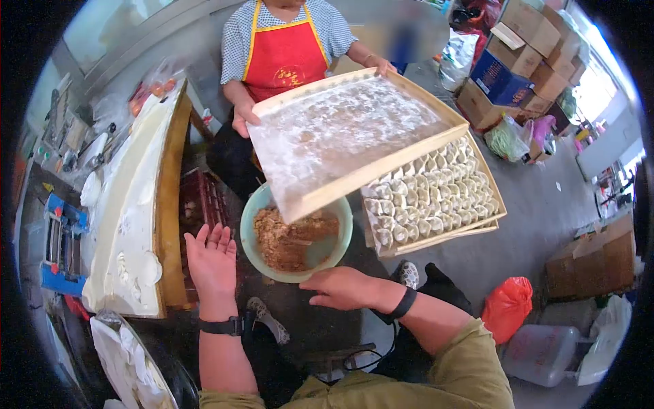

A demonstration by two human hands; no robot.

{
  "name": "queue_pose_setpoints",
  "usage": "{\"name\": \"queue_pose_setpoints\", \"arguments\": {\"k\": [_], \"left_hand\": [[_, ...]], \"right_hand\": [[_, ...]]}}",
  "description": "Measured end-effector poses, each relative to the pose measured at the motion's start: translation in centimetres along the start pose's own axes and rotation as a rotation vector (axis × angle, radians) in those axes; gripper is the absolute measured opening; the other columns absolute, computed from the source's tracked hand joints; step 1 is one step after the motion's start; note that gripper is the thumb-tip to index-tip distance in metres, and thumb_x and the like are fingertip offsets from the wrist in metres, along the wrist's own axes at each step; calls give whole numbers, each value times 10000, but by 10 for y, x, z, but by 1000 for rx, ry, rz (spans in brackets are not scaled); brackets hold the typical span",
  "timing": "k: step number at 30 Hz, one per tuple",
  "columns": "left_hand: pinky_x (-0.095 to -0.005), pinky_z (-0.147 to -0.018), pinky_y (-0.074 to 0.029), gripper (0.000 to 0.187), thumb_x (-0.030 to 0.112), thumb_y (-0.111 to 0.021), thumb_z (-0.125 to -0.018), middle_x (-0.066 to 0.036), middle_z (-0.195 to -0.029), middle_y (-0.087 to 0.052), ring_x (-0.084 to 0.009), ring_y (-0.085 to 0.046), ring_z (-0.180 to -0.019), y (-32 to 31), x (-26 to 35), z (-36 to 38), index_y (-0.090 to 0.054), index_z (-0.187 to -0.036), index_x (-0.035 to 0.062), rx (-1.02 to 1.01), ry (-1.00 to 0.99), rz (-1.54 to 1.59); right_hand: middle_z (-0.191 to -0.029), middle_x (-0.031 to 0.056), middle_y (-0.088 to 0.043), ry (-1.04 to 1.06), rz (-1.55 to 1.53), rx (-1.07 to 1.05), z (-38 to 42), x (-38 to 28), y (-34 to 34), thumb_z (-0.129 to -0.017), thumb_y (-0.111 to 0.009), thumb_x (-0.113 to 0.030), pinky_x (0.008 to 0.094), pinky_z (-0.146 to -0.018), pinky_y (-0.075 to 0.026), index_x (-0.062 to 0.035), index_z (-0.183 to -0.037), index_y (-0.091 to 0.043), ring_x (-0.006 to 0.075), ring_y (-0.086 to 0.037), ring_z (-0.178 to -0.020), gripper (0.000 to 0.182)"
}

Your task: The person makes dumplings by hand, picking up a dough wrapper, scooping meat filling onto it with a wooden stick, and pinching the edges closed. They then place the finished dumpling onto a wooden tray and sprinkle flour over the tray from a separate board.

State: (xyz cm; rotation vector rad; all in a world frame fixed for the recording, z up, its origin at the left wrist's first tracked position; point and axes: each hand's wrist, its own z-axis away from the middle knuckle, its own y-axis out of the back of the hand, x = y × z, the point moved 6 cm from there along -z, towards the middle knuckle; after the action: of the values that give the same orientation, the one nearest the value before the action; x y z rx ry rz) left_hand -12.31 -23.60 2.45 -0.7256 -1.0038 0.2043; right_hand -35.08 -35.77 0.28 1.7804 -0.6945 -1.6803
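Note:
My left hand (pixel 212 262) is palm up with its fingers apart, holding nothing, just left of a pale green bowl (pixel 346 238). Brown filling (pixel 279 242) lies in the bowl. At the bowl's lower rim is my right hand (pixel 337 288), its fingers extended and nothing seen in it. Across from me a person in a red apron (pixel 283 58) holds a floured wooden tray (pixel 354 129) with both hands, tilted above the bowl's far side. Under that tray's right end, another tray (pixel 501 204) bears rows of dumplings (pixel 432 201).
A floured table (pixel 126 225) with a wooden edge stands on the left, a blue device (pixel 61 245) beside it. Cardboard boxes (pixel 524 41) are stacked at the back right. A red bag (pixel 507 310) and a plastic container (pixel 541 354) lie at the lower right.

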Motion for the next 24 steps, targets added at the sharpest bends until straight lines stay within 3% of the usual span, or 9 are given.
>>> {"name": "queue_pose_setpoints", "arguments": {"k": [3,15,18,24], "left_hand": [[-370,-907,-473,533,528,-522,-1008,-97,-1143,-591,-227,-574,-1065,-5,-11,-1,-513,-1240,48,-56,59,-8],[-350,-879,-483,468,486,-482,-1035,-70,-1144,-623,-189,-603,-1021,-20,-48,-3,-566,-1215,62,-168,151,-96],[-349,-877,-482,461,482,-484,-1035,-72,-1148,-623,-190,-603,-1024,-24,-55,-3,-572,-1212,65,-170,149,-108],[-346,-878,-480,447,466,-481,-1043,-76,-1154,-616,-190,-598,-1033,-33,-69,-4,-562,-1226,66,-231,196,-134]], "right_hand": [[-1073,190,-670,-13,-1,-78,11,5,-7,-922,-660,-311,482,-891,-539,-48,-1234,-627,389,-646,-1035,409],[-954,179,-678,-62,74,-109,27,12,-10,-839,-715,-278,503,-817,-554,-34,-1020,-676,382,-665,-961,306],[-1023,155,-659,-91,130,-209,32,15,-15,-880,-685,-267,470,-853,-539,-56,-1184,-643,355,-643,-1012,372],[-989,146,-661,-73,140,-168,48,15,-7,-871,-695,-276,472,-832,-538,-55,-1120,-653,352,-645,-1004,335]]}}
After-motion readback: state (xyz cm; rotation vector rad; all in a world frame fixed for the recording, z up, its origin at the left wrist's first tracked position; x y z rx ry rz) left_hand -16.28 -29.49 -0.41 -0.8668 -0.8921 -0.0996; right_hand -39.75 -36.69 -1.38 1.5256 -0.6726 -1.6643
